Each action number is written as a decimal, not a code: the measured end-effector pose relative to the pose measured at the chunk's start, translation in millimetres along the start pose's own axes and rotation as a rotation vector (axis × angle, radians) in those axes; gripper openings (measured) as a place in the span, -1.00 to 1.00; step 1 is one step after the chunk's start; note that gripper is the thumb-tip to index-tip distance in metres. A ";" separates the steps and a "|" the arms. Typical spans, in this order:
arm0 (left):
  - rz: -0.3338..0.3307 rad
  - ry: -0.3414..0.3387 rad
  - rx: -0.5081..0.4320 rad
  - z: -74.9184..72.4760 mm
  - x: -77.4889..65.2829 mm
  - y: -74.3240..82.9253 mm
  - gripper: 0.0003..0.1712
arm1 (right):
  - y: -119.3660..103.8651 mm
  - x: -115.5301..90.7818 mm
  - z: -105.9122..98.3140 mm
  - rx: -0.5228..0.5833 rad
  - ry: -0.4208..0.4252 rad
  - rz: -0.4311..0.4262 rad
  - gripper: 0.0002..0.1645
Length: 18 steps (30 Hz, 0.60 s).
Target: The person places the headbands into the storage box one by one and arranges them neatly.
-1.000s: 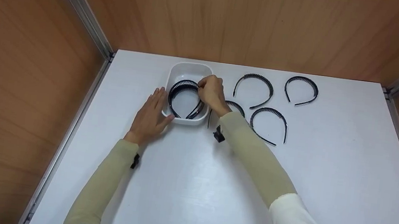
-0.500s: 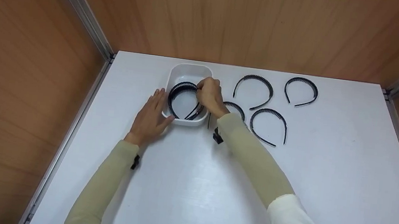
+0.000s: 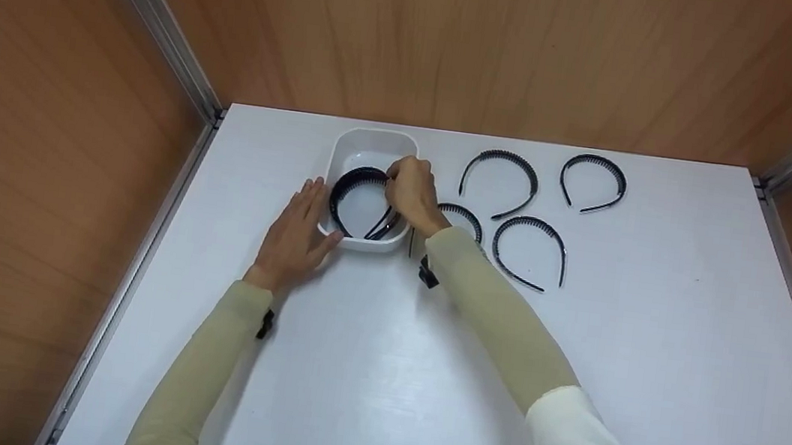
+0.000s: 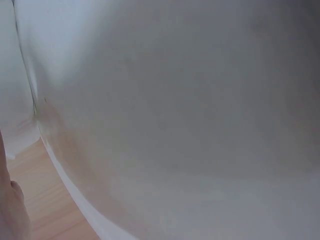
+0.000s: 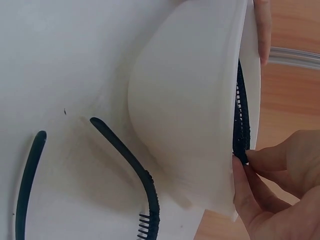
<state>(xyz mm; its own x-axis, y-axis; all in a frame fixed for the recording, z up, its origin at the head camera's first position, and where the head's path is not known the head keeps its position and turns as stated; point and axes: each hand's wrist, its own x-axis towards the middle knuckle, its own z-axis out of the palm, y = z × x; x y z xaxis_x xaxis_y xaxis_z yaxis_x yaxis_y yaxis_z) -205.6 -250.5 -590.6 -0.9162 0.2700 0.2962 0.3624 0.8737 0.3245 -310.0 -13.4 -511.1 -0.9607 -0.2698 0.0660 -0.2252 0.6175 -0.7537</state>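
A white plastic tub (image 3: 363, 246) near the back of the table holds black toothed headbands (image 3: 346, 185), stacked together. My right hand (image 3: 412, 193) reaches over the tub's right rim. In the right wrist view, its thumb and fingers pinch a black headband (image 5: 241, 120) at the tub's rim. My left hand (image 3: 293, 232) lies along the tub's left side, fingers straight against the wall and thumb at the front corner. The left wrist view shows mostly blurred white surface, with part of the left hand (image 4: 12, 210) at the edge.
Right of the tub, separate headbands lie on the white table (image 3: 378, 371): one at the back (image 3: 524, 166), one far right (image 3: 624, 182), one in front (image 3: 503, 239). Another headband (image 3: 468, 216) is partly hidden by the right arm. Wooden panels (image 3: 419, 36) enclose the table.
My right hand has lowered slightly toward the tub's interior, and the headbands there have settled closer together. My left hand stays against the tub. The head view has shifted slightly.
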 end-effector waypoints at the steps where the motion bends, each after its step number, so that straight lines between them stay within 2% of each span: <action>1: 0.000 -0.001 -0.002 -0.2 0.3 0.0 0.02 | -0.1 0.4 0.0 0.002 0.000 0.002 -0.68; 11: -0.006 -0.011 -0.007 0.8 1.8 -0.6 0.02 | 0.5 1.6 -0.4 -0.032 0.039 0.021 -0.63; 18: -0.004 0.006 0.021 1.4 0.9 -0.5 0.03 | 0.9 0.9 0.7 -0.035 0.026 -0.014 -0.63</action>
<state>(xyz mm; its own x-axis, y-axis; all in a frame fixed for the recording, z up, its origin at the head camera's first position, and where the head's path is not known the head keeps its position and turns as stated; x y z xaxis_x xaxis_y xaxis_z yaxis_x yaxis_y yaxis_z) -206.9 -250.1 -591.7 -0.9163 0.2644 0.3007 0.3553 0.8831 0.3064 -310.9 -13.5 -512.2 -0.9611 -0.2598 0.0939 -0.2440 0.6390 -0.7295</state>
